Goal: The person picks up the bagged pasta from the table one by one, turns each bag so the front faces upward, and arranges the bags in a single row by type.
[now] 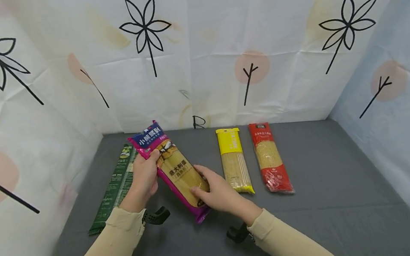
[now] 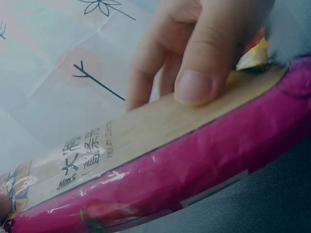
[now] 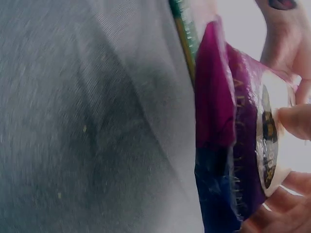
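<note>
A magenta packet of spaghetti with a blue top end is held tilted above the table by both hands. My left hand grips its upper left edge, thumb on the front. Lower down, my right hand holds the right side, its thumb pressed on the front near the bottom end. The left wrist view shows the packet's magenta side close up, with the right hand's fingers over it. Behind the left hand lies a green packet, partly covered by that hand.
To the right of the hands, a yellow spaghetti packet and a red noodle packet lie side by side on the grey tabletop. White patterned cloth hangs along the back and both sides.
</note>
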Tool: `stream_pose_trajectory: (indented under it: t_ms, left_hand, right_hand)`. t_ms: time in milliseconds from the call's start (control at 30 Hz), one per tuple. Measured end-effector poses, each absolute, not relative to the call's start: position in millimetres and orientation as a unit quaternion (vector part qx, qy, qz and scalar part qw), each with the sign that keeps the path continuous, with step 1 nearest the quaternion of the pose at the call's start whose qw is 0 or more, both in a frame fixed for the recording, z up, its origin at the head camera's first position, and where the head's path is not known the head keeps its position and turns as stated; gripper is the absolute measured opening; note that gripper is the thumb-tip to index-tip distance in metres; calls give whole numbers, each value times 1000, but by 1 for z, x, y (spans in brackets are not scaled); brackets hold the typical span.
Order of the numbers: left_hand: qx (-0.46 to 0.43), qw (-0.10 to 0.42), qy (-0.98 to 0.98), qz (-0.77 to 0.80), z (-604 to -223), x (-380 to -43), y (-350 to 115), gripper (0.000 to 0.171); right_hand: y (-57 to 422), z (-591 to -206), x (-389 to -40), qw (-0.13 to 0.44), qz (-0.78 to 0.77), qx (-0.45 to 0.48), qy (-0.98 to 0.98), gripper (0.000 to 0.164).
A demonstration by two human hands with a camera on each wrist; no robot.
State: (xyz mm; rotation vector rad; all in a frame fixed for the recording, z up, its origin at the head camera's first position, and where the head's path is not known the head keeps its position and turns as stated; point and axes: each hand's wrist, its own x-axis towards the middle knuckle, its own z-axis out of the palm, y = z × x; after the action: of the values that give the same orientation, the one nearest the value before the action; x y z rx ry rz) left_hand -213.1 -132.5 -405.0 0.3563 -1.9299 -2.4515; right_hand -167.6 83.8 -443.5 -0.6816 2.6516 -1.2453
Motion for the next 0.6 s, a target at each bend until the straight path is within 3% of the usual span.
stream_pose_trajectory:
  t_ms: [233, 600]
  left_hand:
    - [101, 3, -628, -772, -407, -213, -129, 46]
    - [76, 5, -658, -749, -422, -216, -130, 47]
  right_hand:
    - [88, -442, -169, 207, -564, -171, 781, 61]
    - [85, -447, -168, 216, -591, -180, 756, 47]
